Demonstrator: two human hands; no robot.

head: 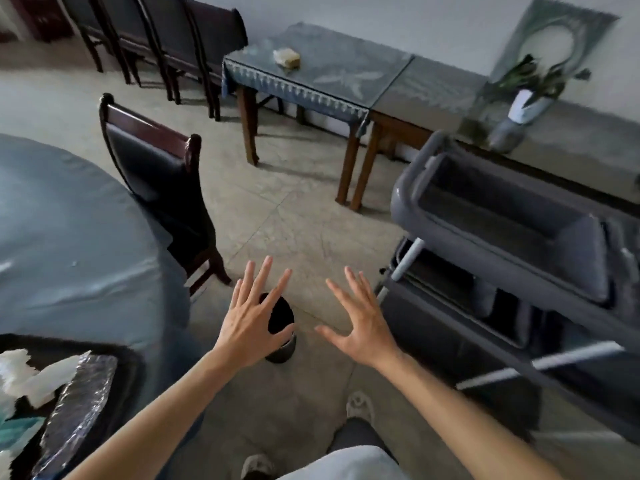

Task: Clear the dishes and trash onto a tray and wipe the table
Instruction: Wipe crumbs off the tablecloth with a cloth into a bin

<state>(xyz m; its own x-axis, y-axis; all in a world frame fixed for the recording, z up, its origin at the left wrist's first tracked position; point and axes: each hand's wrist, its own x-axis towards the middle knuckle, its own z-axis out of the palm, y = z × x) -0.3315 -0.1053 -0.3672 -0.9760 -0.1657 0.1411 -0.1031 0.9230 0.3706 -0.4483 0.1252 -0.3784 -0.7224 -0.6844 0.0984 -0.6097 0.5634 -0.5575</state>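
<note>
Both hands are hanging spread over the floor right now, and I'm seeing nothing in either: left hand [251, 322] with fingers fanned wide, right hand [363, 323] the same. A small dark bin [281, 329] is standing directly under the left palm. The tray [69, 403], dark and already carrying crumpled white trash [24, 375] and a foil wrapper [81, 400], is sitting well off to the left of the left hand, on the round table [69, 237]. So I'm judging the left hand nearer. The grey cart [502, 216] is waiting to the right of the right hand.
</note>
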